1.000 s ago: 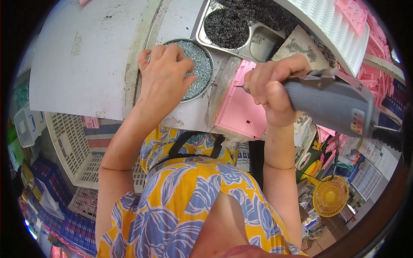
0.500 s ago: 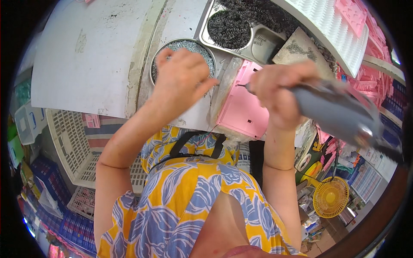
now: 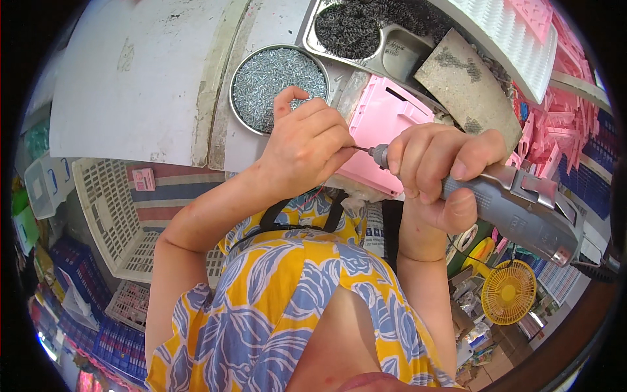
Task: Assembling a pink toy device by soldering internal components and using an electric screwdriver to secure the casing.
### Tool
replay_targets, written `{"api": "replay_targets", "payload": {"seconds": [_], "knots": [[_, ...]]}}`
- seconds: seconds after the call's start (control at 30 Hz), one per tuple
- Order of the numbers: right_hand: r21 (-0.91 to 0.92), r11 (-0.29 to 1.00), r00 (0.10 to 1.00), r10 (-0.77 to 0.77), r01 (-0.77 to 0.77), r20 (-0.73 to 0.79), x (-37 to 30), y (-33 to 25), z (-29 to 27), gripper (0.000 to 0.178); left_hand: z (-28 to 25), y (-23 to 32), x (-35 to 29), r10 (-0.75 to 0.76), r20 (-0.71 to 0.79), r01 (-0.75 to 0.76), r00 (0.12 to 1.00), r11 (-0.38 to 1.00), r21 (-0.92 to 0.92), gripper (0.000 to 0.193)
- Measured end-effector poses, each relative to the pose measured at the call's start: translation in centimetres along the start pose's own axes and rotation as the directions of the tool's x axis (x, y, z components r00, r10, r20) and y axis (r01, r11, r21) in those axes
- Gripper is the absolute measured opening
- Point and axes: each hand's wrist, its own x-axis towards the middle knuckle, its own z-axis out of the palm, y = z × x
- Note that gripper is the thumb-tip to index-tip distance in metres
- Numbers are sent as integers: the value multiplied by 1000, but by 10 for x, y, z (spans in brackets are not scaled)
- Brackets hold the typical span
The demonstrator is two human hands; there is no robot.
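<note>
In my right hand [image 3: 434,160] is a grey electric screwdriver [image 3: 516,206], its thin bit pointing left. My left hand [image 3: 307,144] meets the bit's tip with thumb and fingers pinched together; whatever lies between them is hidden. Its index finger curls up near the round metal bowl [image 3: 233,108], which is full of small silvery screws [image 3: 277,81]. Below the bit and partly behind both hands lies a pink plastic panel [image 3: 385,114] with slots, on clear plastic wrapping.
A steel tray [image 3: 403,68] with black springs [image 3: 349,32] stands beyond the panel, beside a stained board [image 3: 467,85]. Pink parts [image 3: 565,127] pile at the right. A white crate [image 3: 104,215] is at the left, a yellow fan [image 3: 508,293] at lower right.
My left hand has moved from over the bowl, right and toward me, to the bit's tip. The screwdriver has swung slightly lower, and the screws now show clearly.
</note>
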Motion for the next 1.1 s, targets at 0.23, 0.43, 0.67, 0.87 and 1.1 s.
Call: {"api": "replay_targets", "payload": {"seconds": [0.23,0.43,0.67,0.87,1.1], "knots": [[48,989,989,142,-140,-42,-38,11,12,30,-38,-2,2,-85,45,86,995,996,-20,48],[-214,975,998,63,-55,28,-35,22,17,23,-28,-7,0,-82,-13,82,997,997,-12,53],[-313,949,991,73,-34,112,-34,27,20,24,10,-14,43,48,34,-48,998,999,-22,31],[282,959,1000,26,-21,-13,-26,-23,6,30,91,-10,97,164,173,-195,971,964,180,22],[511,859,931,-218,41,293,-14,-95,-24,33,60,11,113,15,457,-11,889,1000,-10,43]]}}
